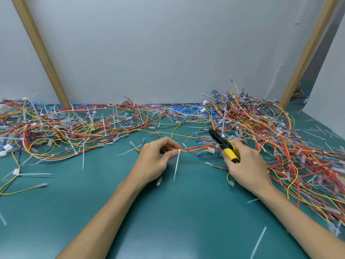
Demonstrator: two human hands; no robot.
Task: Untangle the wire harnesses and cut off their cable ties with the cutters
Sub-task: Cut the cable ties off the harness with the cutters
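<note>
From the head camera, the left hand (pixel 155 159) pinches a thin bundle of red and yellow wires, the wire harness (pixel 196 148), between thumb and curled fingers. It grips right beside the white cable tie (pixel 177 163), whose long tail hangs down toward the green mat (pixel 168 212). Holding it there seems meant to lift the tie off the mat and keep the bundle taut, so that the blades can reach the tie without nicking a wire. The right hand (pixel 244 163) is wrapped round the yellow handles of the cutters (pixel 224 144). Their black head points up and away to the left, off to the right of the tie and not touching it; I cannot tell whether the blades are apart. Both forearms come in low from the near edge and angle toward each other, with the wrists close above the mat. The harness runs from the left fingers rightward into the big tangle of harnesses (pixel 261 128) on the right. A second spread of harnesses (pixel 65 128) lies along the far left by a wooden post (pixel 43 53). Loose white tie offcuts (pixel 259 242) lie scattered on the mat. I judge that the cut on this tie is not yet made.
</note>
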